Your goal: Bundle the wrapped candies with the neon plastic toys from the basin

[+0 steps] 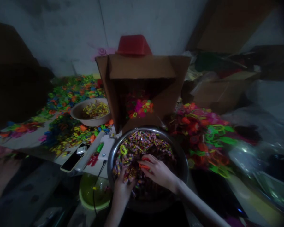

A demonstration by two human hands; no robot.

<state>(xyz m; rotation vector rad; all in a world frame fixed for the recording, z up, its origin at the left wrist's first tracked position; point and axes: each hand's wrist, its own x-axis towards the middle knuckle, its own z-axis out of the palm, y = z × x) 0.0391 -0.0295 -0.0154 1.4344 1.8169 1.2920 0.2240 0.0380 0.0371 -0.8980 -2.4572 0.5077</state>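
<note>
A large metal bowl (110, 157) stands in front of me, filled with small, colourful wrapped pieces (144, 140) that look like candies. My left hand (123, 183) reaches into its near left side, thumb and fingers apart among the pieces; the fingertips are partly hidden. Over the middle of the bowl, my right hand (157, 171) has its fingers bent around an orange plastic piece (144, 164), whose exact kind is unclear. A yellow-green ring-like piece (123, 149) lies on the heap at the left.
Behind the bowl, a cardboard box (144, 67) lies open toward me with bright plastic pieces inside. Colourful heaps flank it. To the left are a white basin (79, 118), a phone (73, 159) and a green bowl (94, 205). Another person's arm (2, 176) shows at far left.
</note>
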